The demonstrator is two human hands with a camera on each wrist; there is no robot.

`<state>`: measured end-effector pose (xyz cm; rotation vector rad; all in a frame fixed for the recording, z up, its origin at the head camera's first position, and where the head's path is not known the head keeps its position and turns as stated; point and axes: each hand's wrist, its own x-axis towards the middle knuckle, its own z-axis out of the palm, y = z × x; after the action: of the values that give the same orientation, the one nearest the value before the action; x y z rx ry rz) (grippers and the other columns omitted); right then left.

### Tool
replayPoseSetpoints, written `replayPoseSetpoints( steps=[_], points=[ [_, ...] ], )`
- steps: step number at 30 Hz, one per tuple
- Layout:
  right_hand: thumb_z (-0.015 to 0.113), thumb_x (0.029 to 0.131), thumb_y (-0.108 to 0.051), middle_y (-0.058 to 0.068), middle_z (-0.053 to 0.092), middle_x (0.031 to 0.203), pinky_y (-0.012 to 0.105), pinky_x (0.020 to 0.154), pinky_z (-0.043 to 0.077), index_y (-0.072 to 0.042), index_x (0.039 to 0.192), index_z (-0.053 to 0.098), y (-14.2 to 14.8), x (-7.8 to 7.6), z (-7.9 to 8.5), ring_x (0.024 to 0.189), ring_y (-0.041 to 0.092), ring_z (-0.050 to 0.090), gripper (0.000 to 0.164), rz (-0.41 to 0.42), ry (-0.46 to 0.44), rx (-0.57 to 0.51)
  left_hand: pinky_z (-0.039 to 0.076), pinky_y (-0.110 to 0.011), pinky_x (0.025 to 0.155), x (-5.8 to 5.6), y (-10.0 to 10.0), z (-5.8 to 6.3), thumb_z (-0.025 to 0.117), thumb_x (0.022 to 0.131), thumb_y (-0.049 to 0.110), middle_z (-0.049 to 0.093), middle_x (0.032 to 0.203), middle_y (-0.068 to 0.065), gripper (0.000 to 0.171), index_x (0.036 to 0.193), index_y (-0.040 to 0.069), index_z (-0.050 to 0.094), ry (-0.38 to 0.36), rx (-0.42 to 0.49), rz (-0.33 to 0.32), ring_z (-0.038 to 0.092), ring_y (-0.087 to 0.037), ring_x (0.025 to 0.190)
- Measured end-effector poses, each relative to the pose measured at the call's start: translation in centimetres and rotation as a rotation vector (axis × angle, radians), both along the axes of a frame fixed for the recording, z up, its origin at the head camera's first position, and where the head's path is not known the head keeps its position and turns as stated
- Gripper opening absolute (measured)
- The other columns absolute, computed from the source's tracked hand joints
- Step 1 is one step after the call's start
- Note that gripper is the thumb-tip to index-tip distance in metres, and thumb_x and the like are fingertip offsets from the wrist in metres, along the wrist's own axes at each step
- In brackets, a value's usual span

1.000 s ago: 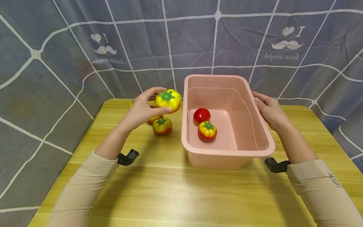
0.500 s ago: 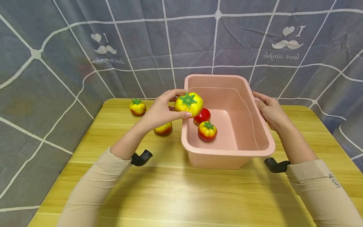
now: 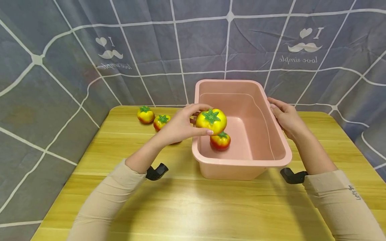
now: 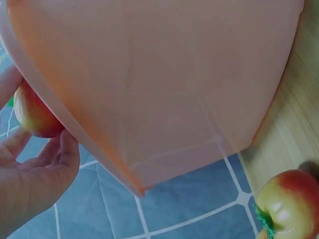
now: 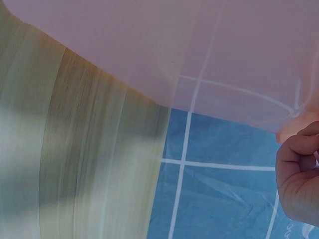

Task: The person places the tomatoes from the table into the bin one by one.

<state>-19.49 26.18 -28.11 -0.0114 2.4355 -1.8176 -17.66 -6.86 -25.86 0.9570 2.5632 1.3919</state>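
My left hand (image 3: 180, 126) holds a yellow-and-red tomato (image 3: 217, 123) with a green leafy top, fingers and thumb around its sides. It is over the left rim of a pink plastic tub (image 3: 241, 163). In the left wrist view, that tomato (image 4: 39, 113) shows beyond the tub's edge, between the fingers. Inside the tub lies another yellow-and-red tomato (image 3: 220, 142), partly covered by the held one; the red one seen earlier is hidden. My right hand (image 3: 287, 117) grips the tub's right rim, and its curled fingers (image 5: 294, 159) show at the edge in the right wrist view.
Left of the tub on the wooden table (image 3: 181, 207) sit a tomato (image 3: 146, 115) at the back and a second tomato (image 3: 161, 122) nearer. A third is mostly hidden under my left wrist. A grey-blue curtain (image 3: 150, 50) with white lines hangs behind.
My left hand has carried the tomato rightward, from beside the tub to over its left rim and slightly nearer. My right hand and the tub have stayed in place.
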Motion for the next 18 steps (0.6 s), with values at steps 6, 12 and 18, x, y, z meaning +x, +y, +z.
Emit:
replayPoseSetpoints(
  steps=[6,12,18],
  points=[
    [0.038,0.100,-0.027,0.027,0.029,0.141,0.014,0.070,0.051,-0.002,0.147,0.018,0.02,0.00,-0.08,0.087,-0.005,0.057,0.057,-0.001,0.010,-0.066,0.045,-0.033,0.087,-0.04,0.10,-0.06,0.079,0.075,0.027,0.055,0.115,0.002,0.059,0.126,0.013,0.054,0.021,-0.037,-0.036,0.050,-0.014,0.097],
    [0.037,0.100,-0.028,0.026,0.027,0.144,0.014,0.072,0.050,-0.003,0.148,0.016,0.01,0.05,-0.10,0.089,-0.005,0.056,0.058,0.009,0.001,-0.055,0.044,-0.033,0.086,0.01,0.15,-0.20,0.079,0.075,0.025,0.056,0.116,0.001,0.059,0.126,0.012,0.055,0.023,-0.053,-0.036,0.049,-0.015,0.098],
    [0.040,0.100,-0.026,0.028,0.025,0.142,0.014,0.071,0.050,-0.001,0.148,0.016,0.06,0.06,-0.14,0.089,-0.004,0.056,0.059,0.009,0.003,-0.105,0.045,-0.030,0.089,-0.18,-0.30,-0.63,0.078,0.077,0.019,0.057,0.116,0.001,0.051,0.123,0.012,0.058,0.018,-0.028,-0.046,0.050,-0.016,0.103]
  ],
)
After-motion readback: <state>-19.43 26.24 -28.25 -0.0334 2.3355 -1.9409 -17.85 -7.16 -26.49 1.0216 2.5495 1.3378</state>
